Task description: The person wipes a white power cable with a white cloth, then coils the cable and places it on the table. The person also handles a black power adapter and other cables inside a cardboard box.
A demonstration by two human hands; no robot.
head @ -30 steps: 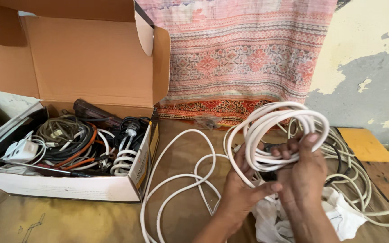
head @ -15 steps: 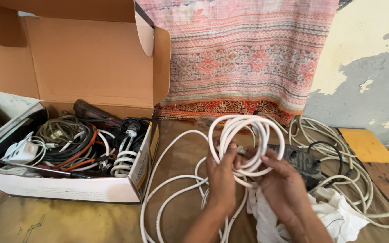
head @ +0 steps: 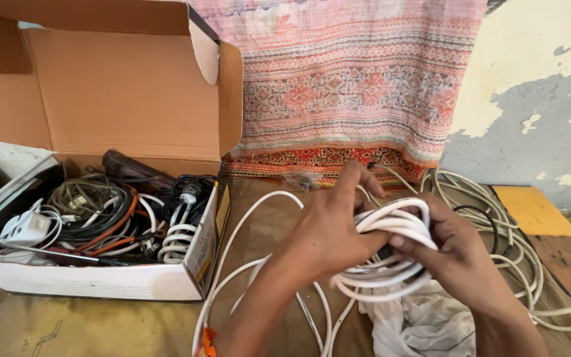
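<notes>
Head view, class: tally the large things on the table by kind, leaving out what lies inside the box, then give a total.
Open cardboard box: 1
White cable coil, held in both the left hand and the right hand: 1
Crumpled white cloth: 1
Loose pale cable heap: 1
Total: 4

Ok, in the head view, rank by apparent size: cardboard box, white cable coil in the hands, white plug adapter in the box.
1. cardboard box
2. white cable coil, though nearness to the camera inflates it
3. white plug adapter

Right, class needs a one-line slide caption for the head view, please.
Both hands, left and right, grip a coiled white cable beside an open cardboard box of tangled wires.
</notes>
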